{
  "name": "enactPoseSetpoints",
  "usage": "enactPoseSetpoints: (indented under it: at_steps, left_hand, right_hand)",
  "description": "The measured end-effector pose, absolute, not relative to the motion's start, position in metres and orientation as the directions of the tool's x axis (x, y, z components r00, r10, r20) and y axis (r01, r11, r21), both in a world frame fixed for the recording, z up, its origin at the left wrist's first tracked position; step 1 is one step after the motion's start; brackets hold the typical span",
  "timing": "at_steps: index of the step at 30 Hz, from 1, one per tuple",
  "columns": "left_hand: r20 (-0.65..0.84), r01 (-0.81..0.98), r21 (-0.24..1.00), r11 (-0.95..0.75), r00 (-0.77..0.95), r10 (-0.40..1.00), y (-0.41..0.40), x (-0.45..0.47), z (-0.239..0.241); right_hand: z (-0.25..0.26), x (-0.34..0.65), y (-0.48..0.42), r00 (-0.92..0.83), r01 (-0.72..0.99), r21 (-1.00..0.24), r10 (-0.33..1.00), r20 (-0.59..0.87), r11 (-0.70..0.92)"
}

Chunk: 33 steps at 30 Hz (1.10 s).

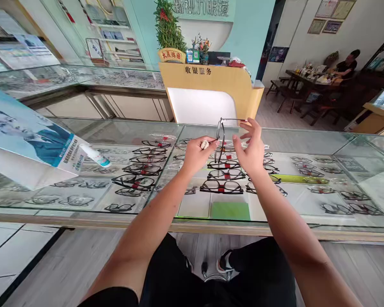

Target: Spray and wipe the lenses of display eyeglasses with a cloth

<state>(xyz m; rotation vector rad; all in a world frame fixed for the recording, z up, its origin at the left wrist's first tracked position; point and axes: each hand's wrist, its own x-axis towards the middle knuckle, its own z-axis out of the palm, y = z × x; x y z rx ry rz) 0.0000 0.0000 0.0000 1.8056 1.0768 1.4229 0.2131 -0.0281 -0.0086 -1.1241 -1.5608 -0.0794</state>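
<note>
A pair of thin dark-framed glasses [222, 135] is held up edge-on above a glass display counter [121, 128]. My left hand [197, 154] is closed in a pinch, pressing a small white item [205, 144], perhaps a cloth or swab, against the frame. My right hand [252, 148] holds the glasses by the temple arm, thumb and forefinger pinched and the other fingers fanned out. Rows of black-framed glasses [137, 168] with red tags lie inside the case beneath both hands.
A tilted blue poster stand [25, 140] and a small white spray bottle [95, 155] sit on the counter at left. Beyond stands a yellow cashier desk [211, 81] with a plant. A person [347, 66] sits at a dark table far right. My legs are on a stool below.
</note>
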Motion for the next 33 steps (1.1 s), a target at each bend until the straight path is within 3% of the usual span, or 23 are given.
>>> enactPoseSetpoints:
  at_steps: [10, 20, 27, 33]
  left_hand:
    - [0.487, 0.218, 0.831, -0.511, 0.157, 0.859, -0.003, 0.006, -0.006]
    - [0.473, 0.156, 0.865, -0.476, 0.060, 0.879, -0.007, 0.008, -0.006]
    - [0.350, -0.120, 0.922, -0.369, -0.152, 0.924, 0.010, -0.003, -0.005]
    - [0.288, -0.296, 0.886, -0.357, -0.250, 0.924, 0.028, -0.020, -0.002]
  right_hand:
    - [-0.021, 0.204, -0.021, 0.013, 0.739, -0.344, 0.498, 0.867, 0.579]
    - [-0.013, 0.207, -0.025, -0.013, 0.819, -0.296, 0.533, 0.846, 0.491]
    - [-0.013, 0.211, -0.023, -0.049, 0.897, -0.212, 0.564, 0.824, 0.388]
    - [-0.014, 0.216, -0.019, -0.170, 0.883, -0.158, 0.617, 0.768, 0.441]
